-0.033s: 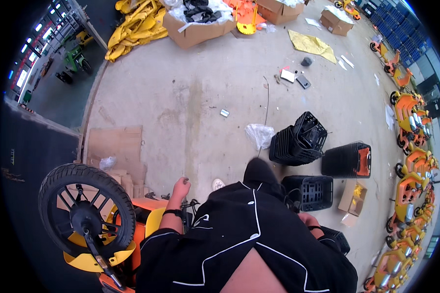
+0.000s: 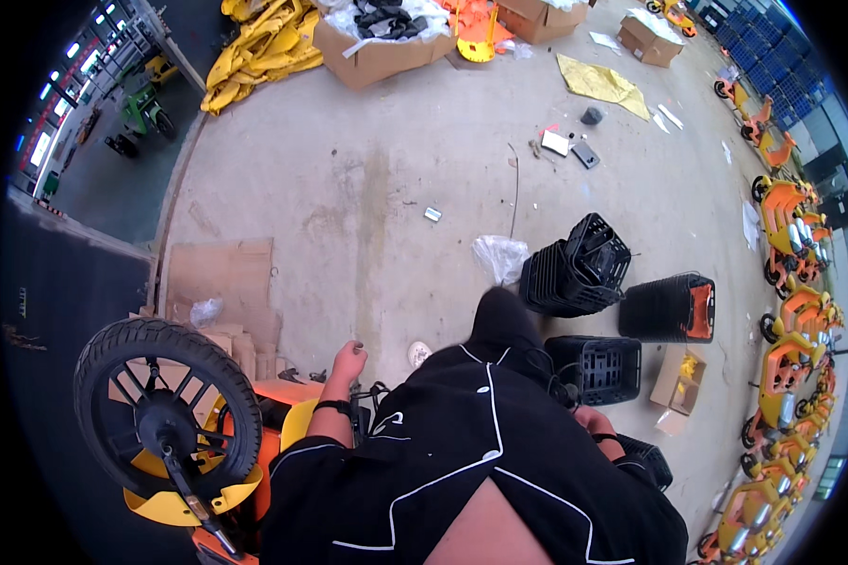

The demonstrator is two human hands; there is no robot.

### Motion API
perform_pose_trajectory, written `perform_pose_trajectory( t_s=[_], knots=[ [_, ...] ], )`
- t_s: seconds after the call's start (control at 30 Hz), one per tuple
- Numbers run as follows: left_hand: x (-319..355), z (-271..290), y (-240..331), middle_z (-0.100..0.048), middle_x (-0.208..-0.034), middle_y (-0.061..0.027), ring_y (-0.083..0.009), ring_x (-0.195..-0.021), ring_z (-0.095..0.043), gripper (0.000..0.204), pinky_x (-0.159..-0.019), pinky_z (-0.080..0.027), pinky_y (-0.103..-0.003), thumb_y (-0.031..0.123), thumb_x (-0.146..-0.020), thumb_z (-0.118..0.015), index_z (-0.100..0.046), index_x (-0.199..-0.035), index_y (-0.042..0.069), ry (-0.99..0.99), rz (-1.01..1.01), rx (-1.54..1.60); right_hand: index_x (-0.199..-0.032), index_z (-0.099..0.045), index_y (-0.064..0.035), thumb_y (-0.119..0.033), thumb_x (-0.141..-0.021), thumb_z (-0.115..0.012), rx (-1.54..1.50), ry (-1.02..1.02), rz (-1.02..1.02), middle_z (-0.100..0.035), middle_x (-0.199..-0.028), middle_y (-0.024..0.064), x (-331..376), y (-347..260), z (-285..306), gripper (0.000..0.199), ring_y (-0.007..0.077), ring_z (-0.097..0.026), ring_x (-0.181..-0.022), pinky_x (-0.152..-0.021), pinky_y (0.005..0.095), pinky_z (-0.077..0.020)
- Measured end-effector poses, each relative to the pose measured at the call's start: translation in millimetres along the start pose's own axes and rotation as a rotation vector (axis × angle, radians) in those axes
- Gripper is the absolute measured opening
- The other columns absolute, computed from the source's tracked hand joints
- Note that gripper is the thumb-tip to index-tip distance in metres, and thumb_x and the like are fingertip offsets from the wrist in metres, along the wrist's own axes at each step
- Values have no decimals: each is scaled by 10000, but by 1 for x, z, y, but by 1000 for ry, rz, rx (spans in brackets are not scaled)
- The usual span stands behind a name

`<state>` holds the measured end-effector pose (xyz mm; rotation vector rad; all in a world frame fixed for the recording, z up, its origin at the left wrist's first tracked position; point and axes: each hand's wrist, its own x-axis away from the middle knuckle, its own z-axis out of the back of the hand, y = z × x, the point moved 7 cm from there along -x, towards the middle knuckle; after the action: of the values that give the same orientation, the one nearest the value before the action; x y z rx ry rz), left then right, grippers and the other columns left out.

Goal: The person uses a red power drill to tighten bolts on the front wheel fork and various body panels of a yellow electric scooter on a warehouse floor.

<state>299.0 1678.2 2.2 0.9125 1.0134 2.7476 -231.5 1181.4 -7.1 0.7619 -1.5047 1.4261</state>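
My left hand (image 2: 350,361) hangs out to the left of my body with its fingers curled in. Whether anything small lies inside them is too small to make out. Close beside it on the left is an orange and yellow scooter (image 2: 297,422), whose black front wheel (image 2: 167,414) stands raised at the lower left. My right hand (image 2: 591,421) is low at my right side, its fingers partly hidden by my black shirt. It is nearest to a black plastic basket (image 2: 612,372); I cannot tell whether they touch.
Stacked black baskets (image 2: 575,268) and another stack (image 2: 664,309) stand ahead on the right, near an open carton (image 2: 680,381). Flattened cardboard (image 2: 221,282) lies left. Yellow panels (image 2: 264,56) and a large carton (image 2: 377,61) are at the far end. Scooters (image 2: 782,363) line the right side.
My dark-clad leg reaches slightly farther forward, and the view has shifted a little. Both hands stay in nearly the same places.
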Motion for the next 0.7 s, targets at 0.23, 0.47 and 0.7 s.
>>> perform_pose_trajectory(
  t_s=[0.23,0.47,0.7],
  knots=[
    [5,-28,-60,-723,-1028,-229,-359,-1012,-701,333,-884,-552,-411,240,-811,-675,-715,-1051,13,-29,154,-65,-1023,-733,-66,-265,-848,-605,570,159,-246,-730,-980,101,25,-103,30,295,246,-676,-924,-753,405,-513],
    [79,-105,-90,-706,-945,-221,-423,-925,-674,231,-827,-547,-471,222,-851,-597,-736,-828,39,-61,420,70,-1097,-725,-36,-405,-863,-548,817,-92,-315,-736,-1124,170,-123,-119,220,471,338,-684,-1062,-873,433,-510],
    [-35,-75,-54,-714,-887,-204,-408,-909,-678,237,-823,-549,-484,249,-830,-629,-757,-848,51,122,264,-446,-1120,-698,-21,-280,-803,-624,260,-194,-263,-736,-1055,171,-273,-372,223,416,326,-712,-909,-830,442,-580]
  ],
)
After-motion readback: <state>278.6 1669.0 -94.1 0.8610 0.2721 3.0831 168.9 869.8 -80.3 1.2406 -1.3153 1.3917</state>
